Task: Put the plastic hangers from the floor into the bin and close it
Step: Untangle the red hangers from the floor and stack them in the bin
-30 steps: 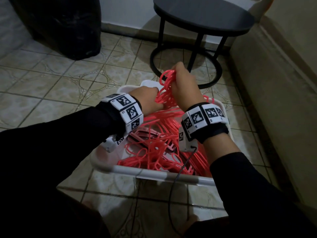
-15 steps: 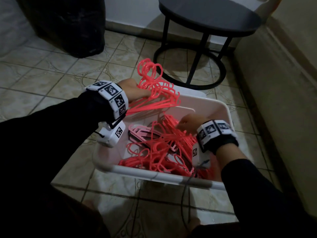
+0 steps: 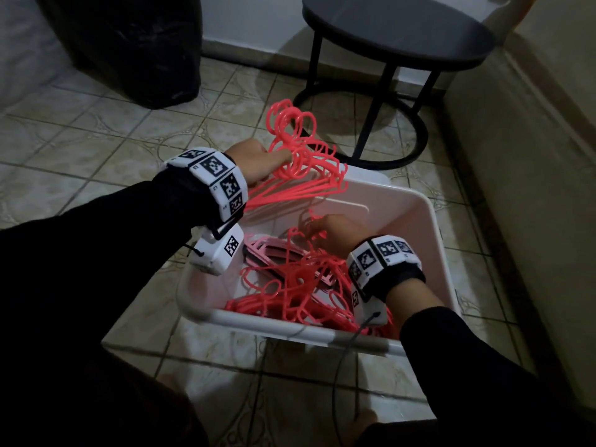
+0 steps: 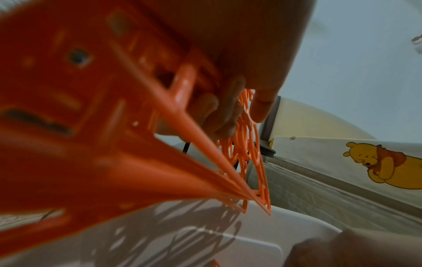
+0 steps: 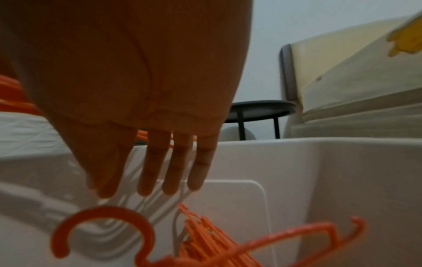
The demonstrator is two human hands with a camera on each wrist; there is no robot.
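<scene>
you're mid-loading: your left hand [image 3: 254,161] grips a bunch of hangers [image 3: 300,175] over the bin [image 3: 429,240] — your right hand [image 3: 335,225] lies slack inside. next, lower the bunch in.

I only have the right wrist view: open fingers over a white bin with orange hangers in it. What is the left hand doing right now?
Observer: The left hand grips a bundle of red hangers near their hooks, above the far left corner of the bin.
Operator: Is that bundle touching the pile inside?
Observer: It appears not. In the head view it hangs clear of the loose hangers lying in the bin.
Operator: Anything in there besides those?
Observer: Yes, a stack of pale pink hangers lies partly under them on the left side.
</scene>
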